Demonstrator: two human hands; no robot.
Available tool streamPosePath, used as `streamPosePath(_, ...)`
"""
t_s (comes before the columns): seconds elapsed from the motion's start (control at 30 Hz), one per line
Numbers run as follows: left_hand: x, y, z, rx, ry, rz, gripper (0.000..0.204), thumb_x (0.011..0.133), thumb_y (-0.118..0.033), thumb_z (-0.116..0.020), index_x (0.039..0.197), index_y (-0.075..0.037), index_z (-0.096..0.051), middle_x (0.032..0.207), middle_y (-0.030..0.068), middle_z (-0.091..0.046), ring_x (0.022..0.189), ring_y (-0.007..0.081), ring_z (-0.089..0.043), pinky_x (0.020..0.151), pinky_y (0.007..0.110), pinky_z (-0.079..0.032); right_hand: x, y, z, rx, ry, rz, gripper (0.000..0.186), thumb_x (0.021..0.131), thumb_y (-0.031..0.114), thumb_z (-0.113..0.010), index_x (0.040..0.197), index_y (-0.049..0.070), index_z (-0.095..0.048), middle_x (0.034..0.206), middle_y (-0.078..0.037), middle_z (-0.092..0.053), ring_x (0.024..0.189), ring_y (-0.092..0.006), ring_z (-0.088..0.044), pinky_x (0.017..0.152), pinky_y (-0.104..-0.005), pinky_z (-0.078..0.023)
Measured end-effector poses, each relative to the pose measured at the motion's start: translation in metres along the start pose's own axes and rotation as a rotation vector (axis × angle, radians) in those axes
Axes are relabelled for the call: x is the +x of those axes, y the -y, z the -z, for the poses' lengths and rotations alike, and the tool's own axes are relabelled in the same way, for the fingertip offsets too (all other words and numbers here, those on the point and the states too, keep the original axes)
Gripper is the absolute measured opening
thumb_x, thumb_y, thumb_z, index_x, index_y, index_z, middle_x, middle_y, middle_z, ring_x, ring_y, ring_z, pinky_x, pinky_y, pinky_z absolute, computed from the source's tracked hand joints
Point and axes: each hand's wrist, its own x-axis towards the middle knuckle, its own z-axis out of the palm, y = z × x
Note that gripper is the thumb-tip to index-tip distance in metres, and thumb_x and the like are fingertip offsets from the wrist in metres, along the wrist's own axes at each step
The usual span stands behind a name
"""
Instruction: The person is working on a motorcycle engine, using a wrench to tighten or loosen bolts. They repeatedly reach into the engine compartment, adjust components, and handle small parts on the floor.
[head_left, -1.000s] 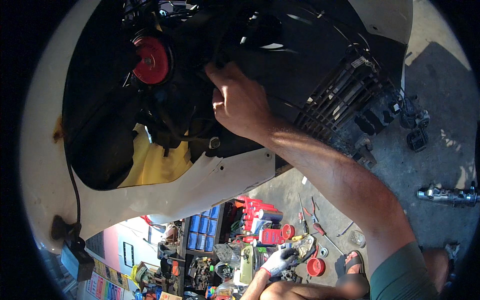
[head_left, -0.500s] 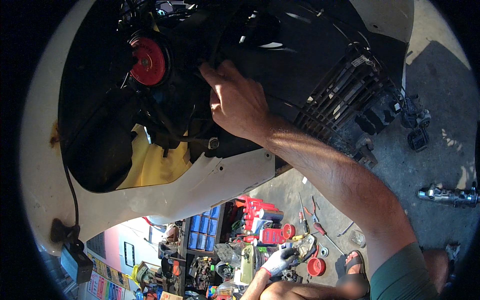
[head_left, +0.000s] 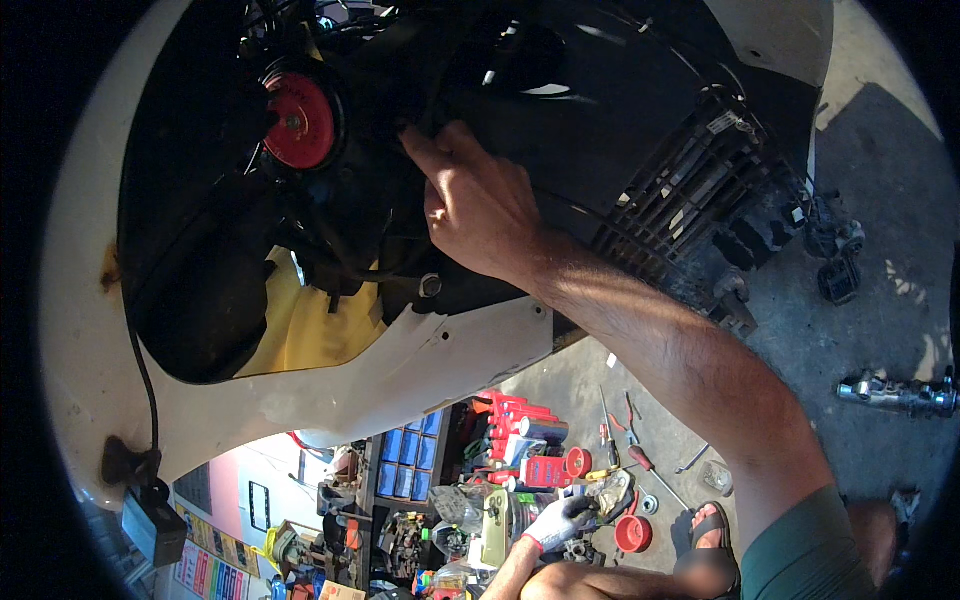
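Observation:
My right hand [head_left: 482, 205] reaches in from the lower right, its bare forearm crossing in front of a pale vehicle body panel [head_left: 300, 405]. Its fingers are bent together, with the tips in deep shadow among dark parts. What they grip there is hidden. Left of the fingertips sits a round red horn [head_left: 305, 122] with a black rim. Below the hand, a bolt head or round metal fitting [head_left: 430, 286] shows near dark cables. A yellow panel [head_left: 312, 325] is visible through the opening. My left hand is out of view.
A dark slatted grille [head_left: 690, 180] stands right of my forearm. On the concrete lie a red-handled screwdriver [head_left: 640, 457], pliers [head_left: 628, 430] and a shiny metal part [head_left: 895, 393]. Another person's gloved hand [head_left: 560, 522] is near a red cup [head_left: 632, 533]. Blue bins [head_left: 408, 462] stand beyond.
The view has shifted very slightly. My right hand keeps nearly the same place and pose among the dark parts.

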Motion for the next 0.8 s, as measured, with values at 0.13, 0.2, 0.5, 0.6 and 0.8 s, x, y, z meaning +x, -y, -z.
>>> streamPosePath(0.13, 0.0, -0.005, 0.002, 0.029, 0.001, 0.014, 0.039, 0.101, -0.027, -0.06, 0.13, -0.002, -0.065, 0.122, 0.0175, -0.072, 0.112, 0.0281, -0.068, 0.098, 0.037, -0.053, 0.0, -0.003, -0.003, -0.025, -0.018, 0.03, 0.06, 0.082, -0.005, -0.067, 0.141, 0.0, -0.056, 0.105, -0.017, -0.058, 0.077, -0.0216, -0.069, 0.057, -0.0302, -0.063)
streamPosePath(0.2, 0.0, -0.015, 0.005, 0.038, 0.009, 0.017, 0.039, 0.101, -0.027, -0.061, 0.131, -0.002, -0.065, 0.122, 0.0174, -0.072, 0.112, 0.0278, -0.068, 0.098, 0.037, -0.053, -0.001, -0.004, -0.003, -0.049, -0.036, 0.065, 0.061, 0.082, -0.004, -0.068, 0.141, 0.0, -0.056, 0.105, -0.017, -0.058, 0.075, -0.0209, -0.069, 0.055, -0.0299, -0.062)
streamPosePath(0.5, -0.002, -0.015, 0.003, 0.03, -0.009, 0.039, 0.033, 0.101, -0.023, -0.061, 0.128, -0.004, -0.066, 0.116, 0.0121, -0.073, 0.104, 0.0211, -0.068, 0.094, 0.035, -0.053, -0.002, -0.001, -0.003, -0.033, -0.003, 0.042, 0.063, 0.081, -0.005, -0.069, 0.142, -0.002, -0.054, 0.104, -0.017, -0.058, 0.072, -0.0212, -0.069, 0.053, -0.03, -0.061)
streamPosePath(0.6, -0.002, -0.014, 0.002, -0.004, -0.005, 0.037, 0.032, 0.1, -0.021, -0.063, 0.127, -0.004, -0.066, 0.113, 0.0116, -0.074, 0.101, 0.0183, -0.067, 0.092, 0.034, -0.053, -0.003, 0.0, -0.005, -0.007, -0.032, 0.055, 0.062, 0.081, -0.006, -0.066, 0.142, -0.003, -0.053, 0.105, -0.019, -0.059, 0.072, -0.0232, -0.07, 0.054, -0.0311, -0.062)
streamPosePath(0.8, 0.001, 0.003, -0.002, 0.009, -0.034, -0.011, 0.032, 0.1, -0.021, -0.061, 0.126, -0.003, -0.068, 0.114, 0.0163, -0.074, 0.104, 0.0258, -0.069, 0.093, 0.037, -0.053, -0.003, 0.014, 0.003, 0.042, 0.06, -0.055, 0.062, 0.083, -0.003, -0.063, 0.144, -0.005, -0.05, 0.117, -0.022, -0.059, 0.078, -0.0313, -0.072, 0.062, -0.0398, -0.064)
